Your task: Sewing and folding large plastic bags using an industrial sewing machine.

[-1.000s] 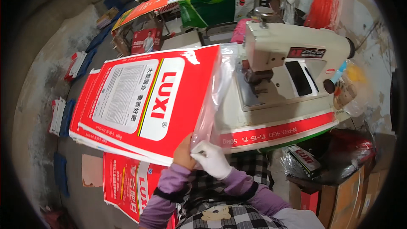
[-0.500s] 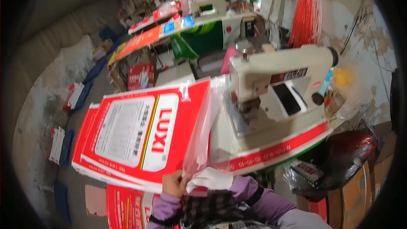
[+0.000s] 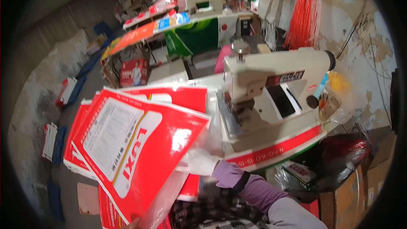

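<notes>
Right hand, gloved, pinches the clear liner beside the red bag; left hand hidden below the bag, its grip untellable.

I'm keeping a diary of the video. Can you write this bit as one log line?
right hand: gloved, gripping clear liner | red bag: top of stack, tilted | left hand: mostly hidden under bag | sewing machine: beside stack, untouched

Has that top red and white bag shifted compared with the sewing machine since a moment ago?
Yes. The top red and white bag has swung its near end leftward, away from the sewing machine, and now lies tilted across the stack.
</notes>
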`<action>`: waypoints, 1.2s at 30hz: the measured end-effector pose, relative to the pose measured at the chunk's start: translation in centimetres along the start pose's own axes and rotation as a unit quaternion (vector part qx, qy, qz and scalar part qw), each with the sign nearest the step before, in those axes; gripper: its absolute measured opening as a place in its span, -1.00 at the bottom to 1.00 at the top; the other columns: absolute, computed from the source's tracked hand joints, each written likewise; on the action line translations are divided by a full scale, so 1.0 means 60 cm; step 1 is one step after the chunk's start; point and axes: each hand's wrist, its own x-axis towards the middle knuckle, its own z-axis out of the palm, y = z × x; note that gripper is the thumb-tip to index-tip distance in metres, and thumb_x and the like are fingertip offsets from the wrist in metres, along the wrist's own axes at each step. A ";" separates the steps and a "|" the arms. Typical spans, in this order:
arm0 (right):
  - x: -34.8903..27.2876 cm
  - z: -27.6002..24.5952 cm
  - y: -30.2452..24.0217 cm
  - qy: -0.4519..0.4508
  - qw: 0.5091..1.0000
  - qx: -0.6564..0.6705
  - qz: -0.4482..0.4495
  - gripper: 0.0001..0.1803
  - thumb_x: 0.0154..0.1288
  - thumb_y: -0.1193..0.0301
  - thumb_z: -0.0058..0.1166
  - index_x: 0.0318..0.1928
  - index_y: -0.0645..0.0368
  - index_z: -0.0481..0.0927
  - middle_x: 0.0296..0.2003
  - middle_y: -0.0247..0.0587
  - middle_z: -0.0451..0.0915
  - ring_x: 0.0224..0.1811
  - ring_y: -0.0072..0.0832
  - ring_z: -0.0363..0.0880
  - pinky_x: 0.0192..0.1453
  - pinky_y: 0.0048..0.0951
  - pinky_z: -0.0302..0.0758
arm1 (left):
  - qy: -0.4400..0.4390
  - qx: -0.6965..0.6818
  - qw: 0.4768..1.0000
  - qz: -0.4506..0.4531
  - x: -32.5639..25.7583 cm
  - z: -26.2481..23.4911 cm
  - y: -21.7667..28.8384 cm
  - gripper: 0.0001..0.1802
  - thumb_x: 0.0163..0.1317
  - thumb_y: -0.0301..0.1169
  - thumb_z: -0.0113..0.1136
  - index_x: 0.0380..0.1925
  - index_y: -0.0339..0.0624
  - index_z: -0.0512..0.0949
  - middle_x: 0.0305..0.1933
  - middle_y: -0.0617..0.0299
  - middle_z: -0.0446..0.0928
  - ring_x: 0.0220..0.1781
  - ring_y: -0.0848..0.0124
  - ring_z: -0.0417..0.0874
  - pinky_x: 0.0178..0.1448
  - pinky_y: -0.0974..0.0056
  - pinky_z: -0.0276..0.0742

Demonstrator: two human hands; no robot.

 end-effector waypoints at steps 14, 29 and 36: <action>-0.046 -0.085 0.030 0.403 0.850 -0.318 0.118 -0.28 -0.08 0.42 0.44 0.18 0.00 0.46 0.29 -0.03 0.29 0.35 -0.18 0.25 0.25 -0.25 0.40 | 0.097 -0.116 0.980 -0.131 0.021 0.036 0.014 -0.96 0.08 -0.63 0.13 -0.44 -0.31 0.51 -0.43 -0.01 0.47 -0.34 0.11 0.53 -0.23 0.14 0.45; 0.006 -0.120 0.083 0.066 0.948 -0.283 0.127 -0.70 0.03 0.30 0.16 -0.18 0.11 0.58 -0.06 -0.06 0.50 0.00 -0.18 0.49 -0.06 -0.21 0.47 | 0.052 -0.165 0.983 -0.058 -0.060 0.061 -0.100 -0.77 0.10 -0.55 0.15 -0.26 -0.08 0.69 -0.63 0.14 0.48 -0.62 0.27 0.51 -0.51 0.21 0.44; 0.052 -0.002 -0.205 -0.019 0.985 0.003 -0.169 -0.81 0.12 0.34 0.03 -0.27 0.16 0.50 -0.56 -0.29 0.50 -0.53 -0.33 0.55 -0.34 -0.24 0.55 | 0.179 0.009 0.972 -0.154 0.259 -0.048 -0.457 -0.70 0.27 -0.29 0.06 -0.07 -0.22 0.50 -0.12 -0.02 0.55 -0.09 0.16 0.61 -0.04 0.10 0.53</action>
